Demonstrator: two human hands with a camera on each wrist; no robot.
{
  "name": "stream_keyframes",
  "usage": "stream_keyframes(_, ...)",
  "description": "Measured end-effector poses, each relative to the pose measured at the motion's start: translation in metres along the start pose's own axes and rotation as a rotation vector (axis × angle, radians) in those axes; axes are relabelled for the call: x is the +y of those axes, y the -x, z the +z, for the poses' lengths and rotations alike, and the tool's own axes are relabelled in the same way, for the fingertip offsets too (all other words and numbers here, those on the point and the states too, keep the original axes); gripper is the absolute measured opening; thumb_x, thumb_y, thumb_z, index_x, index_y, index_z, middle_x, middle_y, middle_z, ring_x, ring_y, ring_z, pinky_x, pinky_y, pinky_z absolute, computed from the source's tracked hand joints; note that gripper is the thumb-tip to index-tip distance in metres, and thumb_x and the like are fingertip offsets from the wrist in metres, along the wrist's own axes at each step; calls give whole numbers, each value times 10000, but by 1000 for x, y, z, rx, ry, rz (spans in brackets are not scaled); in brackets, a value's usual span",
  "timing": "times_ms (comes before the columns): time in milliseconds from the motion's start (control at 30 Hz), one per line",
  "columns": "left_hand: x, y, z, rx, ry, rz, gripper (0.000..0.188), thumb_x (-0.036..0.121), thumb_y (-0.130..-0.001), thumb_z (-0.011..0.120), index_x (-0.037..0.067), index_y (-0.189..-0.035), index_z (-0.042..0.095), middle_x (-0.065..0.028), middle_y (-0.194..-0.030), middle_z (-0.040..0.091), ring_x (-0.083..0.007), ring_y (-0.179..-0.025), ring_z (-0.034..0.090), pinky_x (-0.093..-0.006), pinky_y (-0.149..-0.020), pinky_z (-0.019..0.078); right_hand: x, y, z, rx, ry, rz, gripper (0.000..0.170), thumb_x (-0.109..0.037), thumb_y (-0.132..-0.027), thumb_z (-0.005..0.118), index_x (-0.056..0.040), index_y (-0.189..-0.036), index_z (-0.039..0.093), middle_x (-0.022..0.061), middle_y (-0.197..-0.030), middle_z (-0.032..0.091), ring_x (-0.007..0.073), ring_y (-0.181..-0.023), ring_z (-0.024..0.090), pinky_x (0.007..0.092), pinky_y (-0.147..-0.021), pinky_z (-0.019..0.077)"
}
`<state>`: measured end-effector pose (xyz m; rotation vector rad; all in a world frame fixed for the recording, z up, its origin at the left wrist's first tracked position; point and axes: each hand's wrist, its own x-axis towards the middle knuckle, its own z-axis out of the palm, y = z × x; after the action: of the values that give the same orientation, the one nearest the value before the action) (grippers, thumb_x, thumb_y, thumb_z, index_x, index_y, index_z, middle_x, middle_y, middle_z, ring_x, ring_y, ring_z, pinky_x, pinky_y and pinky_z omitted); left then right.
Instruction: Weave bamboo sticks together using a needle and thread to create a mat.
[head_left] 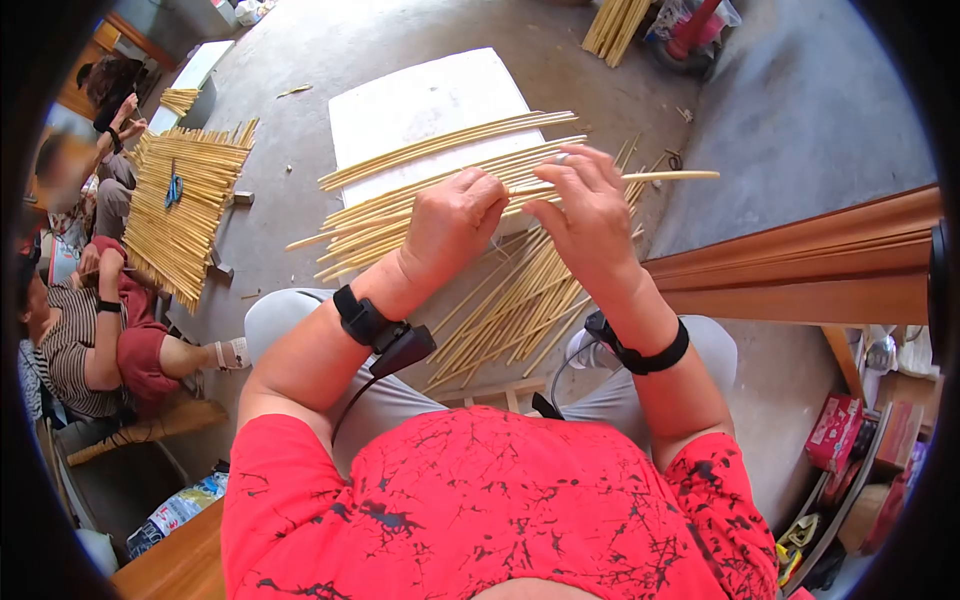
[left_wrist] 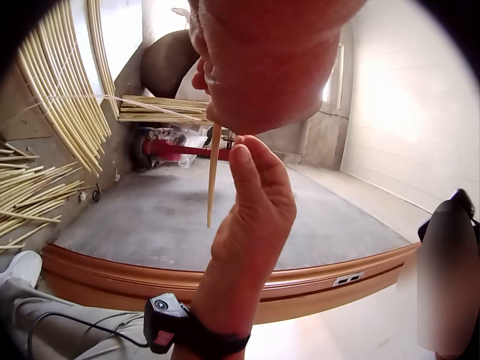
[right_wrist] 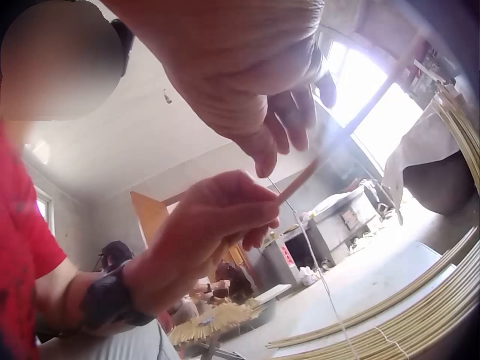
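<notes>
My left hand (head_left: 455,212) grips a thin straw-coloured stalk (head_left: 672,176) near one end, fingers curled round it. The stalk runs to the right, past my right hand (head_left: 590,205). That hand hovers at the stalk, thumb spread apart from the loosely bent fingers. In the right wrist view a white string (right_wrist: 319,262) drops from near the right fingertips to a row of stalks (right_wrist: 420,311). This row, lying side by side (head_left: 375,232), spreads over a white board (head_left: 425,100) in front of me. The left wrist view shows the stalk (left_wrist: 212,184) jutting beyond my left hand.
Loose stalks (head_left: 515,315) are heaped on the floor below the board. Left, other people sit around a wide mat of stalks (head_left: 190,200) with blue scissors (head_left: 174,188) on it. A wooden beam (head_left: 800,260) stands at right; a stalk bundle (head_left: 617,28) lies at the back.
</notes>
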<state>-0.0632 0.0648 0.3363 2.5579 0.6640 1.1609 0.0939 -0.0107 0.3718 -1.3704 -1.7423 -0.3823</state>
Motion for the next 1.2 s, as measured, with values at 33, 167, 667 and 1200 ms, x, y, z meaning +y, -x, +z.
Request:
stream_keyframes(33, 2, 0, 2, -5, 5, 4, 89, 5, -720, 638, 31, -773, 571, -101, -692, 562, -261, -604, 559, -316, -525, 451, 3, 3, 4, 1, 4, 6, 200, -82, -658, 692, -35, -819, 584, 90, -818, 587, 260, -883, 540, 361, -781, 422)
stream_keyframes(167, 8, 3, 4, -26, 67, 25, 97, 17, -715, 648, 30, -779, 575, -98, -698, 565, -263, -616, 564, -320, -532, 457, 13, 18, 22, -220, -184, 82, 153, -68, -661, 682, -39, -764, 573, 77, -770, 581, 253, -804, 552, 332, -699, 447)
stream_keyframes(667, 12, 18, 5, -44, 214, 1, 81, -3, -687, 640, 31, -731, 580, -105, -671, 566, -260, -602, 567, -322, -522, 456, 5, 23, 23, -95, -366, -28, 97, 21, -692, 589, -30, -710, 508, 97, -680, 520, 283, -671, 523, 351, -582, 433)
stream_keyframes(1200, 17, 62, 31, -288, 135, 145, 57, 33, -649, 541, 75, -669, 508, -72, -660, 515, -253, -608, 564, -344, -519, 463, -25, -4, -25, 28, -843, 164, 76, 19, -835, 519, -18, -840, 453, 104, -732, 546, 195, -679, 581, 303, -599, 483)
